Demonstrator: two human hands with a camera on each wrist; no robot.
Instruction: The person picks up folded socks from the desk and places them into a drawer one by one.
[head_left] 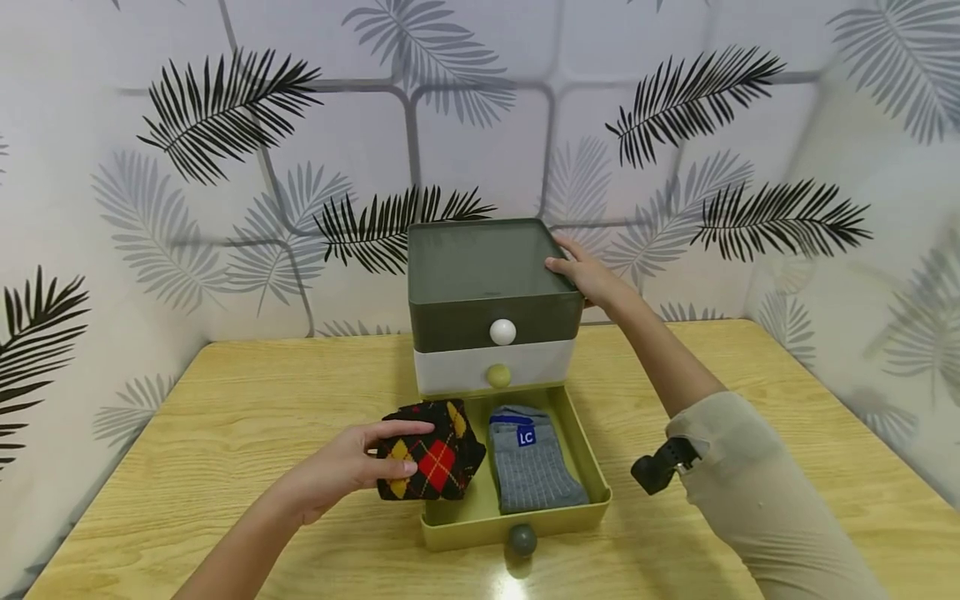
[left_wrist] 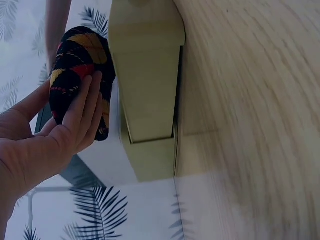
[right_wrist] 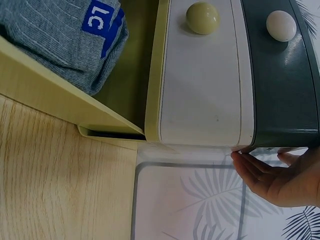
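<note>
My left hand [head_left: 341, 467] holds a folded black argyle sock bundle [head_left: 431, 454] with red and yellow diamonds, thumb and fingers on either side of it. The bundle is over the left part of a pulled-out yellow drawer [head_left: 517, 527]; whether it touches the drawer I cannot tell. Folded grey ribbed socks [head_left: 534, 467] with a blue "LC" label lie in the drawer's right half. My right hand [head_left: 592, 275] rests against the right side of the small drawer cabinet [head_left: 487, 262]. In the right wrist view its fingers [right_wrist: 250, 170] touch the side wall.
The cabinet has a dark green top drawer with a white knob [head_left: 502, 332] and a white middle drawer with a yellow knob [head_left: 498, 375]. A dark grey knob [head_left: 522, 540] fronts the yellow drawer. Everything stands on a wooden table [head_left: 285, 417] before a leaf-patterned wall [head_left: 480, 150].
</note>
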